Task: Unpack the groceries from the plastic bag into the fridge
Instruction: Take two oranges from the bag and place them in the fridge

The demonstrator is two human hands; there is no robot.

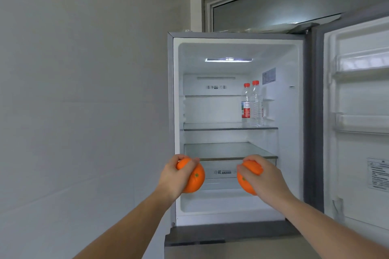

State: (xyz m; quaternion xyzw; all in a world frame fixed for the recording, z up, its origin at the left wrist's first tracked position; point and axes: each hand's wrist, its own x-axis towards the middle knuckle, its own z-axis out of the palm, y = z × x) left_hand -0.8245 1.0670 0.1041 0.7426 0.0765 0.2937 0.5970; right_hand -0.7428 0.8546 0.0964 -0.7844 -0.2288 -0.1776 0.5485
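Note:
The fridge (237, 37) stands open in front of me, lit inside. My left hand (174, 176) grips what look like two oranges (195, 178), one above the other, at the fridge's left edge. My right hand (263, 176) holds two more oranges (246, 183) the same way. Both hands hover in front of the drawer (222, 172), just below the lower glass shelf (229, 150). The plastic bag is out of view.
Two water bottles with red caps (251, 105) stand at the right of the upper glass shelf (210, 127). The fridge door (357, 111) is swung open on the right, with bins in it. A grey wall (84, 101) is close on the left.

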